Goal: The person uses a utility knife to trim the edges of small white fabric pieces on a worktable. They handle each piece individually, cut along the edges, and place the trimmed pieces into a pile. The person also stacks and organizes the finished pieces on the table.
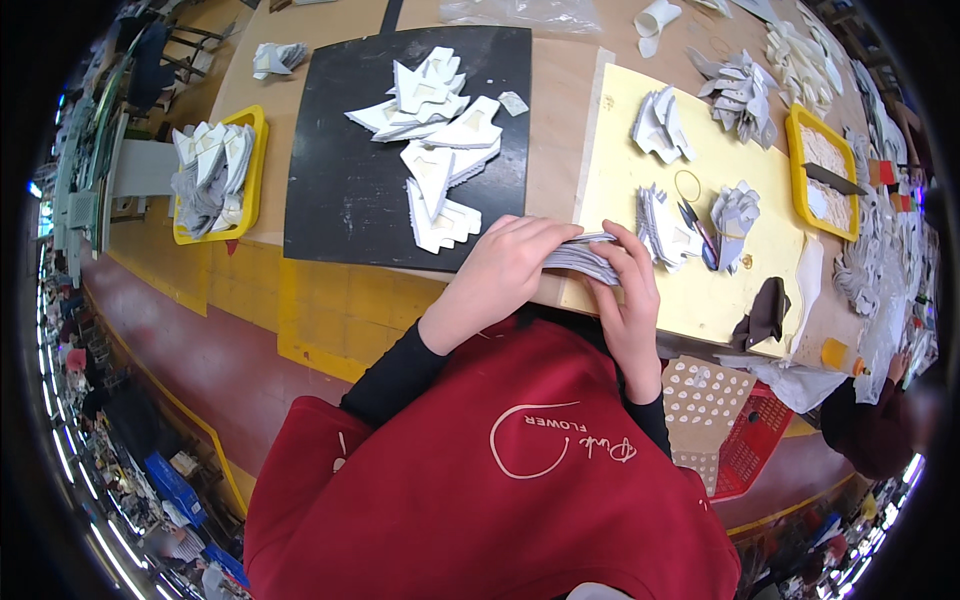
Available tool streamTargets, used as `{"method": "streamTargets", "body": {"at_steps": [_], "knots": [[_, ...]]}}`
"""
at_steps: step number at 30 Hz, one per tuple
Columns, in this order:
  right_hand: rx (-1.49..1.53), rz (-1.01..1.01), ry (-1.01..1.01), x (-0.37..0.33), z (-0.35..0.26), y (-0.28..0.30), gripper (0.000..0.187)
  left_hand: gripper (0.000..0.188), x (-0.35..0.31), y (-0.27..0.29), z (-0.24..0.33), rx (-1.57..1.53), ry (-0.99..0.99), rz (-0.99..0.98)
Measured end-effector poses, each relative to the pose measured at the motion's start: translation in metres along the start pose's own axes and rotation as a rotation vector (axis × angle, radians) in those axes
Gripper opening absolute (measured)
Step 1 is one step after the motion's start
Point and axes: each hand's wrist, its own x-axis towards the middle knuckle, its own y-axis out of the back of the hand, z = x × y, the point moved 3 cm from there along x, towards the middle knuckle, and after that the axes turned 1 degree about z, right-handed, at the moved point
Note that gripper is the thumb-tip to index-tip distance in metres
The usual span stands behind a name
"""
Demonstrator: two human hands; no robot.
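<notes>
Between my two hands, at the table's front edge, is a stack of thin grey-white cut pieces [583, 260]. My left hand [505, 262] wraps its near-left end, thumb and fingers closed on it. At the other end my right hand [630, 285] grips the stack with bent fingers. Just beyond my left hand, several piles of white cut pieces [433, 170] overlap on a black board [330, 150]. To the right of my right hand, a bundle of cut pieces [665, 228] lies on a pale yellow board [610, 150], beside scissors [700, 235] and another bundle [735, 212].
At the left stands a yellow tray [256, 180] filled with cut pieces. A second yellow tray [850, 200] with a divider sits at the far right. Dark cloth [768, 308] lies near the front right edge. Below it is a red crate [755, 435]. Someone's dark sleeve [860, 425] shows at the right.
</notes>
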Motion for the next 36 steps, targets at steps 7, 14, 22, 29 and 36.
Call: {"method": "streamTargets", "body": {"at_steps": [7, 14, 22, 29, 36], "knots": [[0.085, 0.069, -0.115, -0.003, 0.01, -0.007, 0.056, 0.045, 0.001, -0.009, 0.009, 0.081, 0.015, -0.155], [0.011, 0.02, -0.022, -0.006, 0.006, -0.013, 0.061, 0.055, -0.001, -0.011, 0.016, 0.136, -0.027, -0.152], [-0.01, -0.019, 0.006, -0.002, 0.001, -0.008, 0.045, 0.028, -0.016, 0.067, 0.013, -0.06, 0.156, 0.082], [0.533, 0.113, -0.348, 0.0, -0.002, -0.015, 0.041, 0.037, -0.044, 0.101, -0.044, 0.264, 0.24, 0.169], [0.627, 0.202, -0.366, 0.0, -0.004, -0.004, 0.044, 0.041, -0.043, 0.081, -0.03, 0.17, 0.39, 0.15]]}}
